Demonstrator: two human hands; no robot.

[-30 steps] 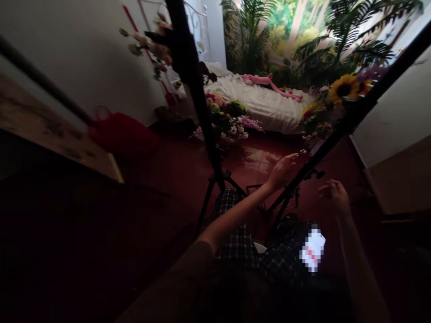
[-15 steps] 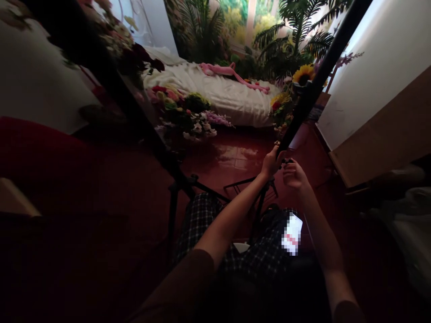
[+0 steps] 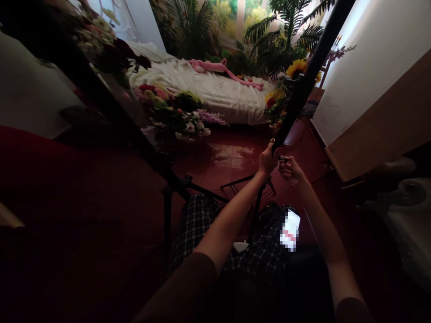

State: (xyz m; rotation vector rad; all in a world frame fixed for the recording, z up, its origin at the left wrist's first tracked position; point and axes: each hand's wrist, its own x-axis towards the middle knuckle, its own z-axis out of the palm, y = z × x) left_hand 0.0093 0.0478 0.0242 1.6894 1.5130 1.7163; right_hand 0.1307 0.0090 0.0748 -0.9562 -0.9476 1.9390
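Note:
A black stand pole slants up to the right in front of me. My left hand is wrapped round its lower part. Just right of it, my right hand is closed, thumb and fingers pinching a small dark knob at the side of the pole. Thin dark legs spread beneath the pole. A lit phone, its screen blurred out, lies on my right thigh over checked trousers.
A second black stand leans across the left. Behind are a white-draped couch with a pink plush toy, artificial flowers and a palm plant. A wooden panel stands on the right, above the red floor.
The whole view has shifted slightly, so the surroundings appear further left. Both hands keep their places at the pole and knob, with little visible finger movement.

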